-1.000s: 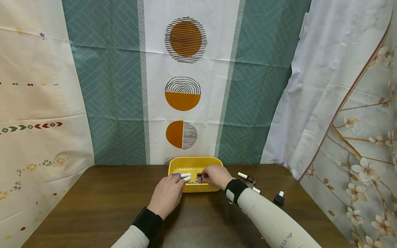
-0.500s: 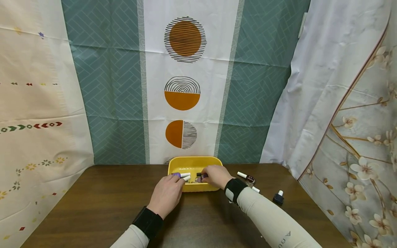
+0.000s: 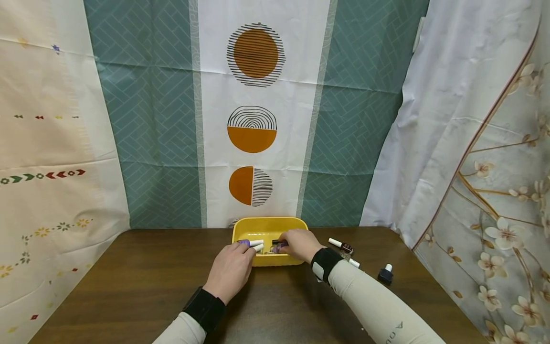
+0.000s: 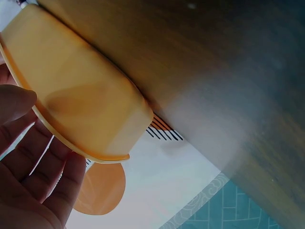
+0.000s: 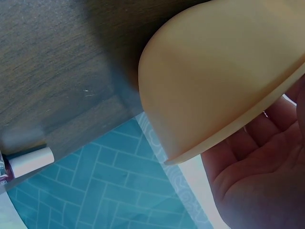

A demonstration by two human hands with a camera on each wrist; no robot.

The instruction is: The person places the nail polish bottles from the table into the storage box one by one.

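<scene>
A yellow plastic basin (image 3: 275,260) stands at the far edge of the table with several small nail polish bottles inside. Over its front left rim reaches my left hand (image 3: 229,270), its fingers on a nail polish bottle whose white cap (image 3: 258,248) shows at the fingertips. Beside them lies a purple bottle (image 3: 244,242) with another white cap. My right hand (image 3: 298,244) dips in from the right and pinches a dark purple nail polish bottle (image 3: 282,244) with a black cap. Both wrist views show the basin's outer wall (image 4: 86,81); the rim hides the held bottles there.
Right of the basin on the brown table (image 3: 172,277) lie a dark red nail polish bottle (image 3: 346,248) and a white-capped one (image 3: 354,263) partly behind my right forearm. A dark blue bottle (image 3: 385,275) stands farther right. Patterned curtains (image 3: 253,191) border the table.
Both hands stay in place at the basin. The dark purple bottle in my right fingers tilts very slightly; the view shifts a little.
</scene>
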